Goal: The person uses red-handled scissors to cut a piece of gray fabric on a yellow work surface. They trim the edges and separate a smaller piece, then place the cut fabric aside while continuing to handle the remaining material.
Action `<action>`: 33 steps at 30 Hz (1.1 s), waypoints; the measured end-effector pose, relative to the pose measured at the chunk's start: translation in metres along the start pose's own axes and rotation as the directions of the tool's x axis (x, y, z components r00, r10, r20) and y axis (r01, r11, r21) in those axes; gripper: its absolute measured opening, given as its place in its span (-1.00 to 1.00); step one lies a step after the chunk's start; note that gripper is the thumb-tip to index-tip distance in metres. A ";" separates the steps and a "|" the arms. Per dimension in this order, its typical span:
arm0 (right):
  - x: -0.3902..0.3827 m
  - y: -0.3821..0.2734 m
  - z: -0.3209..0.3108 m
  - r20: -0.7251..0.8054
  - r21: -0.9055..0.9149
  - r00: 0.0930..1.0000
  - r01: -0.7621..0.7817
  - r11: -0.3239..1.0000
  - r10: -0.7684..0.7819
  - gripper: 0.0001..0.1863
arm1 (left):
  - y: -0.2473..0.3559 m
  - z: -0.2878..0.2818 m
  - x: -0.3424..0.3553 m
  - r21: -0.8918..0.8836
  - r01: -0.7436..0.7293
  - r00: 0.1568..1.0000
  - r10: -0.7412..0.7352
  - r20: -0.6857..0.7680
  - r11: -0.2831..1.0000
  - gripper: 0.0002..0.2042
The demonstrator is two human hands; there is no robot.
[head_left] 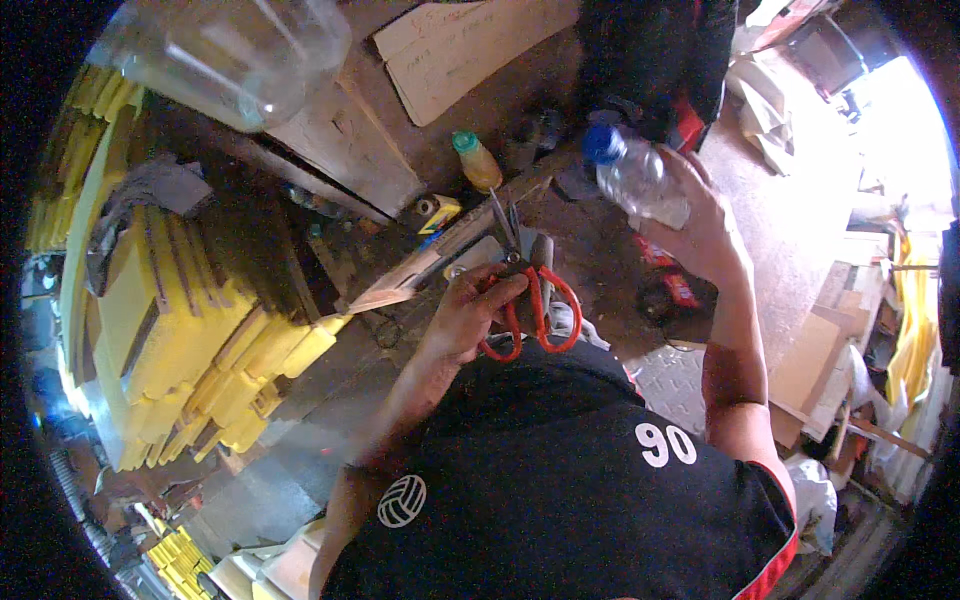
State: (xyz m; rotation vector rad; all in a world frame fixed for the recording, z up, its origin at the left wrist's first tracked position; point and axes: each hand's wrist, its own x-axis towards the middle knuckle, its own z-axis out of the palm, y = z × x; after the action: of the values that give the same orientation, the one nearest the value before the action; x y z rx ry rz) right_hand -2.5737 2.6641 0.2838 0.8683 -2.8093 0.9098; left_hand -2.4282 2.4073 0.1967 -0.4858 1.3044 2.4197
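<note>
My left hand (472, 312) is closed on a pair of scissors (514, 262) with red loop handles. The blades point away from me and stand a little apart. On the right, my right hand (703, 225) grips a clear plastic bottle (640, 178) with a blue cap. The bottle is tilted, its cap toward the far left and its base against my palm. Beyond the scissors stands a small bottle with a green cap and yellowish contents (477, 163). Next to it lies a small yellow box (431, 212).
Stacked yellow-edged pieces (200, 330) fill the left side, with a grey cloth (160, 200) on top. A large clear container (235, 60) hangs over the far left. A cardboard sheet with writing (470, 50) leans at the back. Flattened cardboard (815, 350) lies at right.
</note>
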 end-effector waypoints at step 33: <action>-0.047 -0.080 -0.025 0.267 -0.531 0.961 0.079 0.843 0.078 -0.22 | -0.006 0.018 -0.016 0.389 0.042 0.973 -0.126 0.194 0.920 -0.77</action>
State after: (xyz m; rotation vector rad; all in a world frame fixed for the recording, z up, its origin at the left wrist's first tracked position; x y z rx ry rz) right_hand -2.4945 2.6475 0.3354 0.9560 -3.0317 -0.0454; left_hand -2.4142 2.4231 0.2091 -0.1608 1.5697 2.0082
